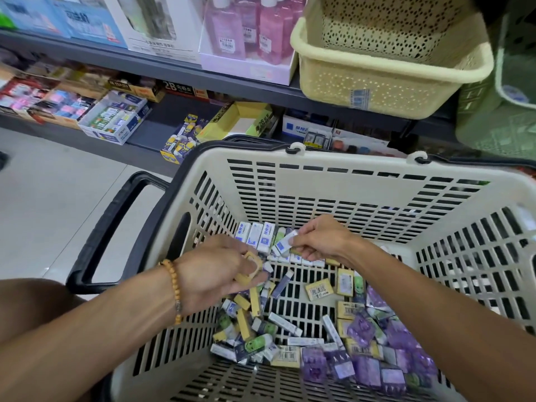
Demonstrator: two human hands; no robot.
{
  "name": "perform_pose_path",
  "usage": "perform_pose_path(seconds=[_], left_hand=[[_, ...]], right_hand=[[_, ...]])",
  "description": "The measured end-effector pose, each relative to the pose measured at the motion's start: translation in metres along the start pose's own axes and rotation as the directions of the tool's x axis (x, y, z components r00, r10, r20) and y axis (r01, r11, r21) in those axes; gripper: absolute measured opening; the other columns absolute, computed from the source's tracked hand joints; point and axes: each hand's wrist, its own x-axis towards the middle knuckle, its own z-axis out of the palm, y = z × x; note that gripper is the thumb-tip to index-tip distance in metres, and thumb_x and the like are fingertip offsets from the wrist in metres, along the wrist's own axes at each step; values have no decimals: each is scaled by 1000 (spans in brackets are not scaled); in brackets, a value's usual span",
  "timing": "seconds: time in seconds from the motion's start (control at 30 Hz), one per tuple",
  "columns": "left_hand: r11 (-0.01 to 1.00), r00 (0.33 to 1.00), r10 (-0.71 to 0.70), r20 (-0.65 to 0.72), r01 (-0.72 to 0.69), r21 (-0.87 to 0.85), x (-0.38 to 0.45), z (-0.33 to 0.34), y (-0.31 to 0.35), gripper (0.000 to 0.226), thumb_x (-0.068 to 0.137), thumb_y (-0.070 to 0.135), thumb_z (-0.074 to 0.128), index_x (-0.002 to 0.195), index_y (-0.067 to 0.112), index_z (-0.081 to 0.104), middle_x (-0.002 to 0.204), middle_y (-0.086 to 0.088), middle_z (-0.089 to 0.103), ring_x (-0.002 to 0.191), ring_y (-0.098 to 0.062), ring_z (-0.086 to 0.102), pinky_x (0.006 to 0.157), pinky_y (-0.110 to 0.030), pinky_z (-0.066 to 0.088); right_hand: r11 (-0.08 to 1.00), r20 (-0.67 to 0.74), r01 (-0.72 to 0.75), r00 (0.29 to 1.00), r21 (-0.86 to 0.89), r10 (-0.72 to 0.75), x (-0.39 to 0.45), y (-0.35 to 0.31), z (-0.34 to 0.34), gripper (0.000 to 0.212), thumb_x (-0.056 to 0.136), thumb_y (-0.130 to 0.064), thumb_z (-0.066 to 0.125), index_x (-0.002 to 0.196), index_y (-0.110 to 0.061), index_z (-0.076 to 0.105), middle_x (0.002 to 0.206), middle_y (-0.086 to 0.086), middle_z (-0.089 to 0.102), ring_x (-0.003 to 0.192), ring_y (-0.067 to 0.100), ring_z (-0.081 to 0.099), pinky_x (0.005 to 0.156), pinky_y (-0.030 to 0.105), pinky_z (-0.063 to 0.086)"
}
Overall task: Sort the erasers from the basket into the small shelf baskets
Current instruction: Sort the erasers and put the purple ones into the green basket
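Two hands: both are down inside the shopping basket (333,184), a cream slotted plastic one with black handles, standing on the floor before the shelves.
Left hand (214,271): fingers curled round a few yellow erasers (249,268); a wooden bead bracelet (174,288) sits on the wrist.
Right hand (319,239): thumb and fingers pinch one white-and-blue eraser (285,242), raised just above the rows below it.
Shopping basket contents: loose erasers spread over the slotted bottom. White-and-blue ones (256,236) stand in a neat row against the far wall; yellow sleeved ones (319,290) lie near the middle; a pile of purple-wrapped ones (385,352) fills the near right corner; a mixed heap with green-printed ones (255,340) lies at the near left.
Lower shelf (179,117): open cardboard display boxes. One white-and-blue box (116,117) holds packed erasers; a yellow box (240,123) looks nearly bare inside; a small box of blue-and-yellow items (182,140) stands at the shelf edge.
Upper shelf: a cream perforated basket (388,82) overhangs the edge, its contents not visible; beside it, a white tray of pink bottles (249,33).
Far right: a green perforated basket (499,111), partly out of view.
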Motion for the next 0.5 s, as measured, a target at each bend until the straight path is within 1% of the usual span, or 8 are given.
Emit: perform_pose_path(seconds=[0.07,0.13,0.17,0.27,0.3,0.37,0.43,0.5], left_hand=[[992,999,42,-27,-38,119,-2,-1,-3,28,86,-12,58,111,-1,53,110,-22,66,90,-30,72,66,-28,61],[982,995,86,-50,-76,171,-4,0,-2,20,86,-8,61,101,4,55,99,-19,70,79,-24,74,59,-23,59],[978,993,103,-66,-89,186,-5,0,-1,17,86,-6,62,96,6,55,96,-18,70,76,-23,74,58,-23,58],[963,985,141,-105,-111,245,-6,3,0,14,85,1,65,93,9,56,96,-16,70,76,-22,74,64,-26,60],[946,981,161,-112,-121,301,-5,4,0,13,86,4,66,95,10,58,98,-13,70,77,-21,74,67,-28,61],[900,974,202,-107,-141,413,-2,7,0,14,86,10,67,99,10,62,98,-10,70,81,-20,73,73,-30,60],[875,974,210,-81,-150,461,2,11,0,19,85,12,69,103,9,63,97,-9,70,84,-21,72,75,-30,60],[850,980,196,-34,-153,504,6,16,-1,25,81,14,73,103,9,62,93,-8,71,83,-20,72,76,-31,60]], right_hand=[[995,-20,-14,1000,98,16,8,0,8,10,85,0,71,94,2,70,84,17,73,64,18,70,68,28,60],[972,-28,-15,999,236,22,10,2,15,11,87,3,67,98,1,67,93,19,73,74,20,75,71,26,60],[964,-36,-8,999,266,18,9,2,17,12,89,2,64,101,0,66,95,19,72,76,20,75,70,24,59],[983,-74,38,997,180,-25,-3,0,13,15,96,-12,60,106,-3,67,93,12,71,72,16,72,65,22,56],[983,-44,64,997,172,-58,-10,-3,12,18,96,-19,61,104,-5,68,91,10,71,71,15,69,63,22,54],[975,106,102,987,198,-125,-27,-11,12,27,95,-32,62,102,-7,70,89,9,71,72,16,67,61,23,52],[973,242,136,953,187,-180,-43,-19,18,27,93,-35,64,99,-9,71,88,9,72,74,15,68,61,21,53],[975,224,197,951,103,-215,-53,-20,23,20,96,-29,62,95,-10,69,85,10,71,70,12,69,62,20,55]])
